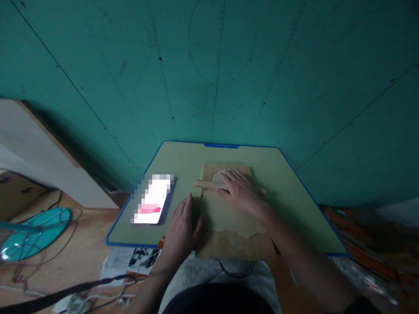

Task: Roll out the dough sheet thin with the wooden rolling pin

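Note:
A wooden board (234, 246) lies on a small pale green table with a blue rim (294, 174). A flat sheet of greyish clay or dough (225, 213) is spread over the board. My right hand (240, 192) rests flat, fingers together, on a wooden rolling pin (204, 185) lying across the sheet's far edge. My left hand (183, 224) lies flat at the board's left edge, fingers pointing away from me, holding nothing.
A phone with a lit screen (153, 198) lies on the table left of the board. A teal fan (31, 233) with cables stands on the floor at left. Teal wall panels rise behind the table. Printed papers (131, 259) lie below the table's front edge.

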Motion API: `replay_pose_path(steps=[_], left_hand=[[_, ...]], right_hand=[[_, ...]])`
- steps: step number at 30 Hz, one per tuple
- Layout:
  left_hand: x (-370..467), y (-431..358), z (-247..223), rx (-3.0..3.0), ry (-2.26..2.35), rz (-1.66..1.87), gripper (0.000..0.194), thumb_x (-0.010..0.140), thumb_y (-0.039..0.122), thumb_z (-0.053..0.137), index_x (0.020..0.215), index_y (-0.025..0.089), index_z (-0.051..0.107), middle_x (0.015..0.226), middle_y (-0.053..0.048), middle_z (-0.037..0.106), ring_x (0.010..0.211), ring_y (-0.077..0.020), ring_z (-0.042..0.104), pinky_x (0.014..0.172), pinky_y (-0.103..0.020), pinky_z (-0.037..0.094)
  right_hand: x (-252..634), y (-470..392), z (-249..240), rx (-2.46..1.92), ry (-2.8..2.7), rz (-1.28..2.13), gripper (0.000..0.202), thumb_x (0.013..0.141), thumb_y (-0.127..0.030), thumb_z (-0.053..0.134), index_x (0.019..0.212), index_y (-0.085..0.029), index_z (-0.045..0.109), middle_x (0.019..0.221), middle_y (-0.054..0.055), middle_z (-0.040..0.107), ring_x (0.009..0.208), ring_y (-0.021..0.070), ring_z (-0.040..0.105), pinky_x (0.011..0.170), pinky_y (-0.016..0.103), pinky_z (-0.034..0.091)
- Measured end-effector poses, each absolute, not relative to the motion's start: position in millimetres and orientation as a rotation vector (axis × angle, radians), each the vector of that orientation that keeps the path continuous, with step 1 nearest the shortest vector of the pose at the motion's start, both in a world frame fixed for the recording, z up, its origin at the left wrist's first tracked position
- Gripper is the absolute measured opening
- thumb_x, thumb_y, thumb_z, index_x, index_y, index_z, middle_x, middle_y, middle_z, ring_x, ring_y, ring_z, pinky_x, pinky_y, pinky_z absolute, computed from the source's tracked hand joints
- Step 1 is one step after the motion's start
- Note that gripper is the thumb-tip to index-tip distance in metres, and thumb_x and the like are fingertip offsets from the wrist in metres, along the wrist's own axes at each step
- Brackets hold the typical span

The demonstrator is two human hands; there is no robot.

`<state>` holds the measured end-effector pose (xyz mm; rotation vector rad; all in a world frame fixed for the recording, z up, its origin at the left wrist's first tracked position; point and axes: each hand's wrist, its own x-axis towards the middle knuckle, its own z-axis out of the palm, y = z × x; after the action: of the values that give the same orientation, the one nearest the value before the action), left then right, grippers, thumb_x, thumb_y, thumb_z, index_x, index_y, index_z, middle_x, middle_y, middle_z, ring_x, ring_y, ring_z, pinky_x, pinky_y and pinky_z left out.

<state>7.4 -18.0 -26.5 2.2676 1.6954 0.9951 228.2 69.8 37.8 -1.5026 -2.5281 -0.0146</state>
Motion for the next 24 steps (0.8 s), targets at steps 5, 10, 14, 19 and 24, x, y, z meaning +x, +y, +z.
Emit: replay_pose_path(steps=[5,10,14,19,24], left_hand=[[9,-19,-27,2.239,1.739,0.996,0.064,0.098,0.035,0.049,0.154,0.011,0.029,0.139,-0.024,0.056,0.131,-0.0381,0.054,0.102,-0.056,0.052],[10,-19,-26,2.227,1.749,0.994,0.062,0.096,0.033,0.053,0.152,0.016,0.033,0.14,-0.021,0.056,0.133,-0.0367,0.053,0.106,-0.057,0.049],[10,-19,-27,2.231,1.754,1.009,0.054,0.096,0.033,0.052,0.145,0.014,0.04,0.137,-0.021,0.058,0.13,-0.0362,0.055,0.105,-0.057,0.05],[9,-17,-27,2.234,1.756,1.011,0.053,0.095,0.033,0.053,0.144,0.015,0.042,0.135,-0.02,0.059,0.129,-0.0359,0.057,0.104,-0.056,0.051],[9,-16,-29,2.235,1.751,0.996,0.056,0.094,0.031,0.053,0.146,0.014,0.04,0.134,-0.021,0.06,0.128,-0.0364,0.057,0.105,-0.057,0.05]], right_hand=[[231,57,31,-1.442,-2.517,-0.042,0.051,0.097,-0.039,0.058,0.14,-0.013,0.057,0.149,0.018,0.054,0.14,0.0321,0.047,0.118,0.052,0.035],[232,16,21,-1.378,-2.493,-0.075,0.048,0.097,-0.037,0.057,0.138,-0.013,0.056,0.146,0.017,0.058,0.138,0.0315,0.049,0.118,0.053,0.035],[231,-6,20,-1.387,-2.473,-0.069,0.051,0.097,-0.034,0.055,0.143,-0.013,0.051,0.148,0.016,0.056,0.138,0.0299,0.048,0.119,0.05,0.035],[232,-1,19,-1.407,-2.498,-0.055,0.056,0.098,-0.038,0.056,0.147,-0.012,0.049,0.153,0.018,0.051,0.142,0.0315,0.044,0.12,0.053,0.032],[231,37,29,-1.455,-2.586,-0.053,0.056,0.098,-0.044,0.058,0.142,-0.009,0.054,0.152,0.019,0.051,0.143,0.0346,0.043,0.121,0.054,0.029]])
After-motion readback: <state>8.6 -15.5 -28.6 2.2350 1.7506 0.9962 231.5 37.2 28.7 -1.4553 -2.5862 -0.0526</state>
